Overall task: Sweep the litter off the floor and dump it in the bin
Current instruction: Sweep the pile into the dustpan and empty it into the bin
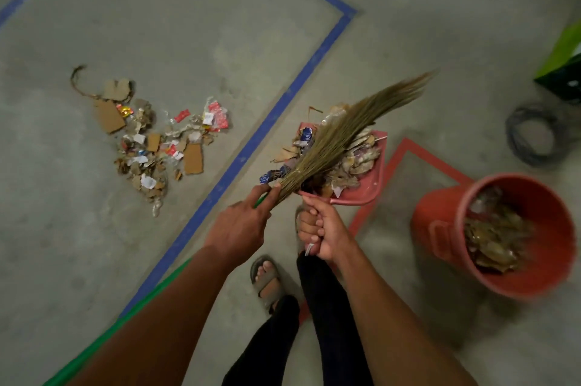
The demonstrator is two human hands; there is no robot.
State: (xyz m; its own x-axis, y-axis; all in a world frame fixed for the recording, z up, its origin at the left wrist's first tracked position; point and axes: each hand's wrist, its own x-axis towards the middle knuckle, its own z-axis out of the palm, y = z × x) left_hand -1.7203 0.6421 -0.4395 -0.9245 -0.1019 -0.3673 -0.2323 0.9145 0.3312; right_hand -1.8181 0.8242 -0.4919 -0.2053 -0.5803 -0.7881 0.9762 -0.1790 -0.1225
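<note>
My left hand (pixel 243 222) grips a straw broom (pixel 352 124) where its green handle meets the bristles. The bristles lie across a pink dustpan (pixel 372 184) heaped with leaves and wrappers. My right hand (pixel 322 230) grips the dustpan's handle and holds the pan up off the floor. An orange bin (pixel 440 228) stands on the floor to the right, partly filled with leaves and scraps. A pile of litter (pixel 157 140), made of cardboard bits, wrappers and paper, lies on the concrete floor to the left.
Blue tape lines (pixel 276 109) cross the floor between the litter and the dustpan. Red tape (pixel 396 153) marks a corner beside the bin. A coiled grey cable (pixel 534 137) and a green and black box (pixel 562 71) sit at the right. My sandalled foot (pixel 267 278) is below.
</note>
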